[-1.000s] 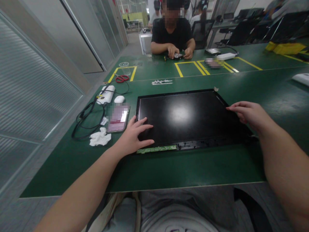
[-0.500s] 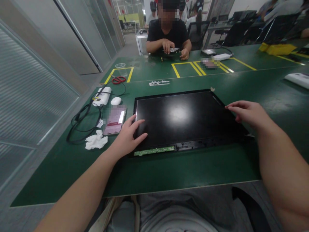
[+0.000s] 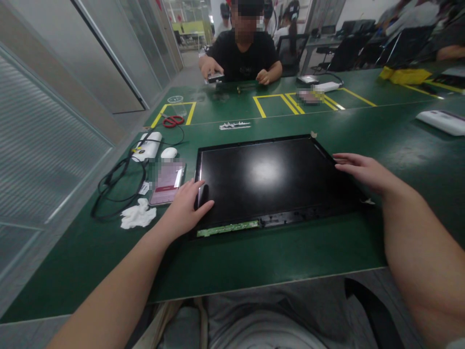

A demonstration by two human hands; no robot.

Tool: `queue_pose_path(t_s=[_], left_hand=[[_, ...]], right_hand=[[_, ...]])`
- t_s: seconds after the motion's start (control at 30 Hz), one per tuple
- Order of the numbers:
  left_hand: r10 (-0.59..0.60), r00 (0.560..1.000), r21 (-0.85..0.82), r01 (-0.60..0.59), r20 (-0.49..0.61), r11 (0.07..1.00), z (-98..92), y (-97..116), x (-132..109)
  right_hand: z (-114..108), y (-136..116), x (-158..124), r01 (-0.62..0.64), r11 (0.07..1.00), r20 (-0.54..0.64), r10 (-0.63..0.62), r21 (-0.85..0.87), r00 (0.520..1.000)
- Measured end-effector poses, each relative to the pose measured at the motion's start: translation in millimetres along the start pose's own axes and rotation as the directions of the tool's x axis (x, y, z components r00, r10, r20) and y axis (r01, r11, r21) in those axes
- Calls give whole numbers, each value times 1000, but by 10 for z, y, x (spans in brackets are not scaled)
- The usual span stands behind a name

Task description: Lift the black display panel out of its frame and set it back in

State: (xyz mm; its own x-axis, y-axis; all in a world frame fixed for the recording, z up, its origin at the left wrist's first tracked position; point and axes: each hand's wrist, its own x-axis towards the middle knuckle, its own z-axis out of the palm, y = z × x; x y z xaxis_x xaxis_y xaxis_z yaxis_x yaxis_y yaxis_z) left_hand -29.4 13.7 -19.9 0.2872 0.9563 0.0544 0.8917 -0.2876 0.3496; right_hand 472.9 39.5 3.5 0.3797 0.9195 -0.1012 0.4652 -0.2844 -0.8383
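A flat black display panel (image 3: 261, 177) in a thin black frame lies face up before me on the green table. Along its near edge runs a narrow green circuit board (image 3: 228, 229). My left hand (image 3: 185, 206) rests on the panel's left edge, thumb on the dark surface and fingers apart over the frame. On the opposite side, my right hand (image 3: 358, 169) touches the right edge with straightened fingers, thumb a little apart from them. The fingertips of that hand are partly hidden at the rim. Bits of pale tape (image 3: 313, 134) stick out at the right corners.
Left of the panel lie a phone (image 3: 167, 182), a crumpled tissue (image 3: 138, 213), a white mouse-like object (image 3: 169, 153), black cables (image 3: 98, 194) and red-handled scissors (image 3: 173, 121). White strips (image 3: 234, 125) lie beyond the panel. Across the table sits a person (image 3: 243, 53) holding a small device.
My right hand's fingers have straightened from a pinch at the panel edge. My left hand's fingers have drawn closer together. The person opposite has moved the device leftward. The view has shifted slightly.
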Motion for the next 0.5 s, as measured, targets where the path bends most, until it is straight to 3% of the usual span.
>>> queue_pose_path(t_s=[0.3,0.5], left_hand=[[-2,1000,-17,2,-13,1000,6,36,-12],[10,999,-39,-11,-37,999,18,1,-4]], right_hand=[[-55,-6,13,-38,968,-17,44,248,999],[-135,-90,-59,-47,931,38,36,361,999]])
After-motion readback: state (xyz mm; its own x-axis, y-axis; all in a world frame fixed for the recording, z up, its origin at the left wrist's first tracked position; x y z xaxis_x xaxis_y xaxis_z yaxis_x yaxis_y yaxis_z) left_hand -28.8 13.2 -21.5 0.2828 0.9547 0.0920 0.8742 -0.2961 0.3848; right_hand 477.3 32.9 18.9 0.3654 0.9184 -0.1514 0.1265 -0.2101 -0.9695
